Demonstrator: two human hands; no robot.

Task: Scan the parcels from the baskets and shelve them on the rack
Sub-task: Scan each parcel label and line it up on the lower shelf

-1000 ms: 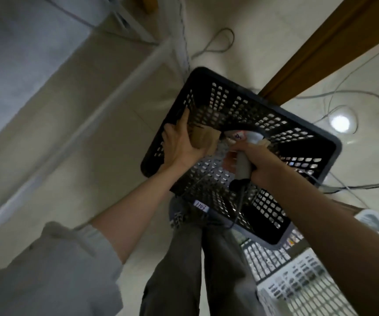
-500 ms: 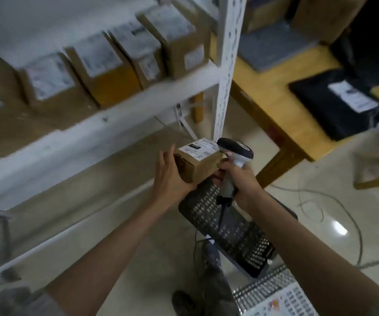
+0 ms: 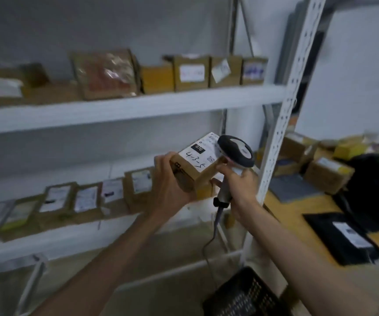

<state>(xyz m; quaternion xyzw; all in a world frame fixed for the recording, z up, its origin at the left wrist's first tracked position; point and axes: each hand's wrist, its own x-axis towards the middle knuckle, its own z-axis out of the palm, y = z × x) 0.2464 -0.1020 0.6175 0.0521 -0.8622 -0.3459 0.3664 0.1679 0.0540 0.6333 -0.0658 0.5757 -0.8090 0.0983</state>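
Cardboard parcels (image 3: 190,73) line the white rack's (image 3: 124,108) two shelves; boxes (image 3: 328,174) and a black bag (image 3: 341,236) lie on the worktop (image 3: 298,215) at right.

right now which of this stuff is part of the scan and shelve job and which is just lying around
In the job:
- small parcel, held by left hand
- scanner, held by right hand
- rack
- black basket

Lying about:
- black mailer bag
- boxes on the wooden table

A plain white wall (image 3: 92,23) stands far behind the fingers. A wooden table (image 3: 298,215) sits to their right. The floor (image 3: 161,299) lies below them.
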